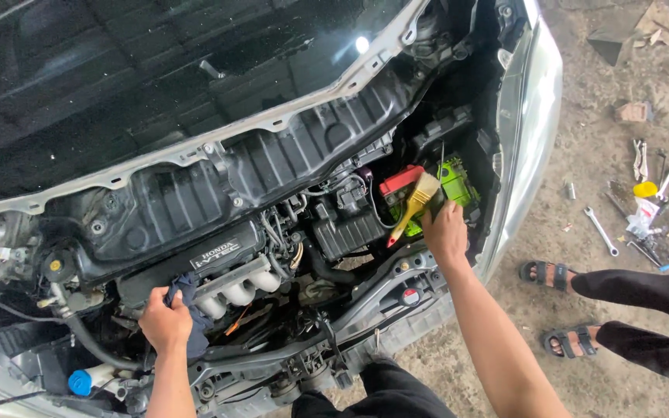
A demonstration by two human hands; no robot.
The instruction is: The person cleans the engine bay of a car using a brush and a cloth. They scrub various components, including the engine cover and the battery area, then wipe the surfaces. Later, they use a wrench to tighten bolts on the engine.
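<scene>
Right hand [444, 230] closed around a yellow-handled paintbrush [414, 205], bristles over the green battery [455, 186] at the bay's right end; left hand [166, 319] clenched on a dark blue rag [189, 298] beside the silver intake manifold [234, 288]. Best done with light strokes, bristles kept off the red terminal cover [400, 181], rag braced steady. Count: 1 brush, 1 rag, 1 battery, 2 sandalled feet [545, 272] of another person, several wrenches [601, 230] on the ground.
</scene>
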